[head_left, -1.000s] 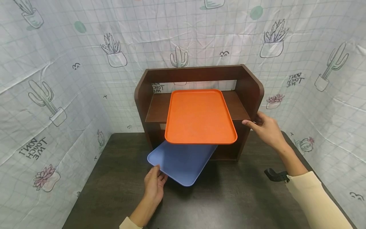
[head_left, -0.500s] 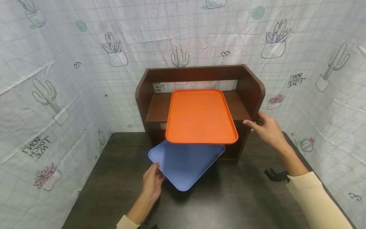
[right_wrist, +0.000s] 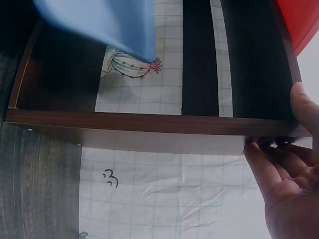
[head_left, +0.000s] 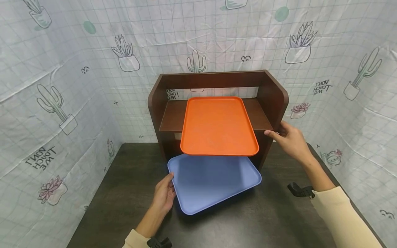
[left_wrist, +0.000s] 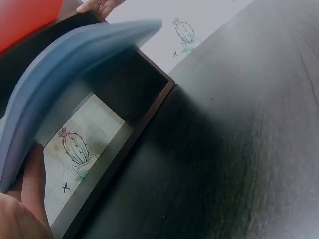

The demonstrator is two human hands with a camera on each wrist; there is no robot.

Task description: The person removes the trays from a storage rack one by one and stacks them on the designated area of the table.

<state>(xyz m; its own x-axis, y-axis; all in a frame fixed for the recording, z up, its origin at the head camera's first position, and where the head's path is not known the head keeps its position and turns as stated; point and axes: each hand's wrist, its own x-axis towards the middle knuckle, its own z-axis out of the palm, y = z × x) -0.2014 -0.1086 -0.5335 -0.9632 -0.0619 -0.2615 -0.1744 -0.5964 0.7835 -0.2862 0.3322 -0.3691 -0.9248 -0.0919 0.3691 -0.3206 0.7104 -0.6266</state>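
My left hand (head_left: 165,194) grips the left edge of a blue tray (head_left: 211,184), thumb on top and fingers underneath. The tray is held up at the front of the shelf unit's lower opening, and its back part is hidden beneath an orange tray (head_left: 219,127). That orange tray lies on the upper shelf and juts out past its front edge. At the right, my right hand (head_left: 288,139) grips the side panel of the dark brown shelf unit (head_left: 277,100), thumb on the front edge and fingers round the outer face, as the right wrist view shows too.
The shelf unit stands on a dark wood table (head_left: 273,213) towards the back. A white curtain (head_left: 130,31) printed with cacti surrounds the table at the back and both sides. In the left wrist view, the lower opening's bottom board (left_wrist: 114,164) shows under the blue tray.
The blue tray has come farther out and turned, its right corner swinging out from under the orange tray to the right. My left hand has shifted slightly left; my right hand stays put.
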